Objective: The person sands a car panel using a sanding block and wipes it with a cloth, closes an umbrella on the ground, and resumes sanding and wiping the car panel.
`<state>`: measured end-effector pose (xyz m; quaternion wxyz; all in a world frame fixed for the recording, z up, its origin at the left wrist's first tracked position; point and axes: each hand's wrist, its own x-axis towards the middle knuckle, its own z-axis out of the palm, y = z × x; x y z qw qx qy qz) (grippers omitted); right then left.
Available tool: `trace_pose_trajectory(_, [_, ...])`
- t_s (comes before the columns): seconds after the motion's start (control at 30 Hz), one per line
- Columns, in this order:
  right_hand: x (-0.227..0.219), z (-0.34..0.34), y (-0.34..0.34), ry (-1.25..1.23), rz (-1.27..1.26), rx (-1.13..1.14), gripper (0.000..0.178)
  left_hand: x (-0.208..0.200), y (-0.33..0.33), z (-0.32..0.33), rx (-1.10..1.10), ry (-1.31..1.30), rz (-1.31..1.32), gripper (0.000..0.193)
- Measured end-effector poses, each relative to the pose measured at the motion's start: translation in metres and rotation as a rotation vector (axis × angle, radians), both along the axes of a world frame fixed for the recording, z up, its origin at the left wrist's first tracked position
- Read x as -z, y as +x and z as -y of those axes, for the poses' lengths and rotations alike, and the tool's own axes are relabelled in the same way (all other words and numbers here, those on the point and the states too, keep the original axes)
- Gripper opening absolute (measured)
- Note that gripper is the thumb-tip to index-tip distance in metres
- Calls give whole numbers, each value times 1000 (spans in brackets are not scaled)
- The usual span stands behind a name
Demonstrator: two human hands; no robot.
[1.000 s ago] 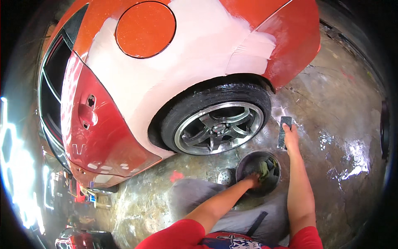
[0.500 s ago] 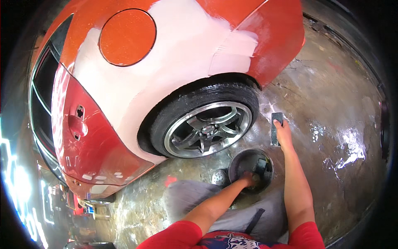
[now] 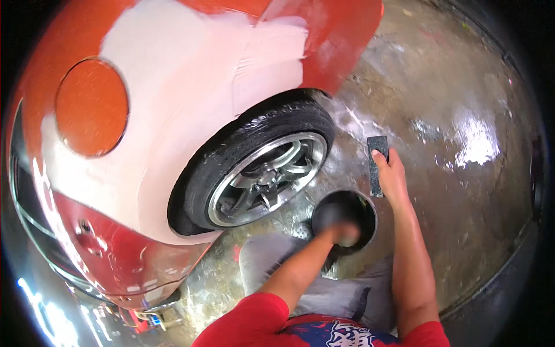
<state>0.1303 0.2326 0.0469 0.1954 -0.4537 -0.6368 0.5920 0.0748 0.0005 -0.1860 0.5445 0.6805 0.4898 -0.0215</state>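
Observation:
My right hand (image 3: 393, 178) grips a flat, dark grey sanding block (image 3: 377, 144), thumb across its face, above the wet floor. My left hand (image 3: 345, 232) reaches into a round black bucket (image 3: 330, 209) between my knees and the wheel; motion blur smears its fingers, and whatever it may hold cannot be made out. Left of the bucket stands a red car panel (image 3: 341, 40) bearing a broad pale pinkish-white patch (image 3: 167, 69) around the wheel arch. Below that arch is the black tyre (image 3: 196, 185) with a silver spoked rim (image 3: 269, 179).
A perforated grey round thing (image 3: 303, 231) sits beside the bucket, partly hidden. The concrete floor (image 3: 451, 220) is wet and shiny on the right. An orange round fuel flap (image 3: 92, 107) and a red door (image 3: 115, 248) lie to the left.
The view has shifted, so the car sits farther left. My left hand is still in the bucket but now blurred by motion. My right hand keeps the sanding block, slightly higher in view.

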Motion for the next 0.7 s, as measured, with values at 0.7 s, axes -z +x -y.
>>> trace_pose_trajectory(0.7, [-95,208,75,-752,-204,485,46,-479,7,-7,-1261,-318,262,64])
